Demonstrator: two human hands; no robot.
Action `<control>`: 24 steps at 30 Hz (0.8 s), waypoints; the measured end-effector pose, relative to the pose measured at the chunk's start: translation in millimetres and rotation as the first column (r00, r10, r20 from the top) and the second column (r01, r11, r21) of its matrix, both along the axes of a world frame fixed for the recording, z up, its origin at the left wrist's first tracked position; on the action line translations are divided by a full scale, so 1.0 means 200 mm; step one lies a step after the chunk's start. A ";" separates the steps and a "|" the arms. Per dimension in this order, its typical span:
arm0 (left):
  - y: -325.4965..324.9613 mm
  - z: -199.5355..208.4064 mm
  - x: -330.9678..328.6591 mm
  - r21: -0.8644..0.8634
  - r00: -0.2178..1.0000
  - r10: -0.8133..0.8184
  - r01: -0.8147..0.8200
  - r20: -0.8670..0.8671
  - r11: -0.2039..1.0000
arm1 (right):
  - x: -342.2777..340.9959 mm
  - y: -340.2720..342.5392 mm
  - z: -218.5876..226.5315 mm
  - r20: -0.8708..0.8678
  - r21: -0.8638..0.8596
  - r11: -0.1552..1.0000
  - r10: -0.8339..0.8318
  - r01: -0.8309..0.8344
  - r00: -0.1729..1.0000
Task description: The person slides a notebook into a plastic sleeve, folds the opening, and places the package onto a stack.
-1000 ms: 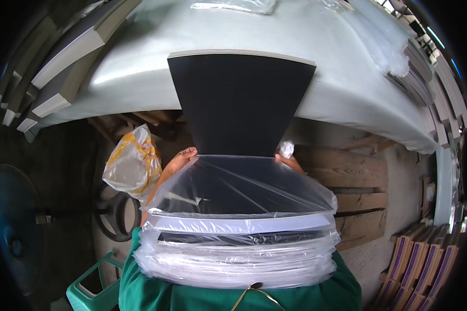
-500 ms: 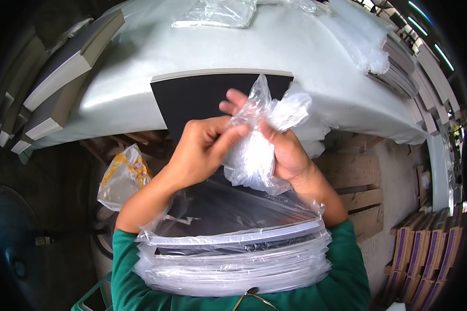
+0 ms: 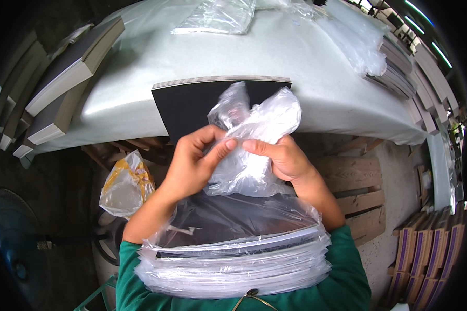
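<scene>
A crumpled clear plastic bag hangs bunched between my two hands, its loose ends sticking up beyond them. My left hand is closed on it, with thumb and index finger pinching the film. My right hand grips the same film, its thumb stretched across toward the left thumb. Below them a stack of flat, dark sheets in clear plastic sleeves rests against my body. Just past my hands is a thick black board-like stack with pale edges, partly covered by the plastic.
A table under a pale sheet spans the far side, with folded plastic bags on it. Thick dark slabs stand at the left, more at the right. A plastic sack, a fan, a wooden pallet and stacked cartons are around me.
The left fingers, spread before, have closed on the plastic. Both hands have moved slightly lower, thumbs nearly meeting. The bunched ends have shifted left and down.
</scene>
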State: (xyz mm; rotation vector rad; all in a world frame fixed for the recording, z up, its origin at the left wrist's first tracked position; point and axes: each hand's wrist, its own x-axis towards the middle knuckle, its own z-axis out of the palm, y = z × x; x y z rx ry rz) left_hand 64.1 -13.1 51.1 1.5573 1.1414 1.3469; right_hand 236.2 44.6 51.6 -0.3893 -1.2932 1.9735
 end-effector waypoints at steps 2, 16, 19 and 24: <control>0.01 0.01 -0.01 -0.082 0.977 -0.048 0.067 0.208 0.994 | 0.01 0.00 0.01 0.047 -0.078 0.995 -0.050 0.054 0.998; -0.02 -0.02 0.03 0.060 0.988 0.127 -0.133 0.090 0.989 | -0.08 -0.01 -0.07 -0.024 -0.021 0.963 -0.270 0.270 0.963; -0.02 -0.02 0.01 0.080 0.984 0.175 -0.178 0.039 0.981 | -0.07 -0.01 -0.08 -0.020 -0.051 0.979 -0.200 0.198 0.980; 0.00 -0.02 0.00 0.327 0.921 0.328 -0.250 -0.211 0.911 | -0.07 -0.03 -0.05 -0.014 -0.044 0.978 -0.206 0.205 0.978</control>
